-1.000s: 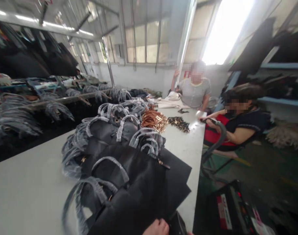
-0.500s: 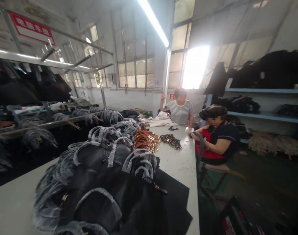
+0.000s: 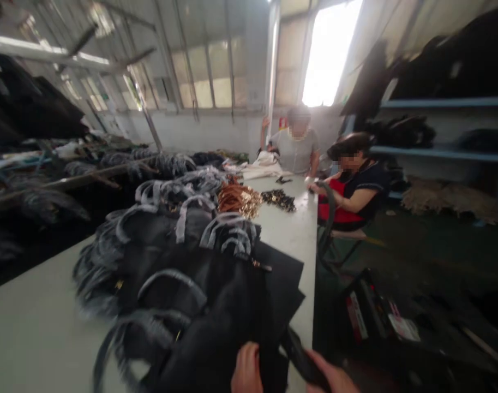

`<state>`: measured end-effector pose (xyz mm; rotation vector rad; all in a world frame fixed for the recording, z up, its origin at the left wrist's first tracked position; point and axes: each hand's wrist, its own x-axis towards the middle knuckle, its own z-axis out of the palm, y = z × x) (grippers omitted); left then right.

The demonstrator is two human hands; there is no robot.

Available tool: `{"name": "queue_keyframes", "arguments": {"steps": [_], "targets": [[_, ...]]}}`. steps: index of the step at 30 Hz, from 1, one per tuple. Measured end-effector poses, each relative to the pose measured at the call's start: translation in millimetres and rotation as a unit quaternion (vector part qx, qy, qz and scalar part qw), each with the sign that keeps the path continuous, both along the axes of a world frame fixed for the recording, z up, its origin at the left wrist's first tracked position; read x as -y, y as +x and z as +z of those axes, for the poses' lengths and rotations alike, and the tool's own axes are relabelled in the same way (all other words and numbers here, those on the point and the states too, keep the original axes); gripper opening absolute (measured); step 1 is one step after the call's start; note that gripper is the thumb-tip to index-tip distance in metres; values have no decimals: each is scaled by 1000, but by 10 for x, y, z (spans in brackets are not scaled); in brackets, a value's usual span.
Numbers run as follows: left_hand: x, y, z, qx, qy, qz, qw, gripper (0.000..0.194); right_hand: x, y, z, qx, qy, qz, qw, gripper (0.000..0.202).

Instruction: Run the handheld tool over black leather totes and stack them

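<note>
At the bottom edge my left hand [image 3: 247, 368] has its fingers curled together on the near part of a black bag [image 3: 220, 333]. To its right my right hand [image 3: 333, 375] is closed around a dark, strap-like band [image 3: 300, 355], blurred by motion, whose upper end lies against the bag's right edge. The bag is one of a heap of black bags [image 3: 150, 251] on the pale table [image 3: 40, 327]. Their looped handles [image 3: 173, 281] are wrapped in clear plastic.
Brown straps with gold clasps [image 3: 238, 201] and black straps with clasps [image 3: 278, 200] lie farther up the table. One person [image 3: 300, 142] stands at the far end; another [image 3: 355, 188] sits at the right, holding a dark band. A dark crate [image 3: 365, 305] stands on the floor.
Both my hands have come into view at the bottom, the right one with the dark band. The view has tilted down, and the nearest bag and its handles have shifted.
</note>
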<state>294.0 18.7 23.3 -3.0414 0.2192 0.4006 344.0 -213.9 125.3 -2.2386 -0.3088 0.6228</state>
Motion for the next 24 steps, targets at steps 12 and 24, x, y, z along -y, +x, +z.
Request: {"name": "queue_keyframes", "arguments": {"steps": [12,24], "targets": [[270,-778,-183,217,-132,179,950,42,-112,40,-251,-158,-37,185,969,61],[264,-794,-136,227,-134,152,953,48,-149,88,-341,-220,32,160,962,57]]}}
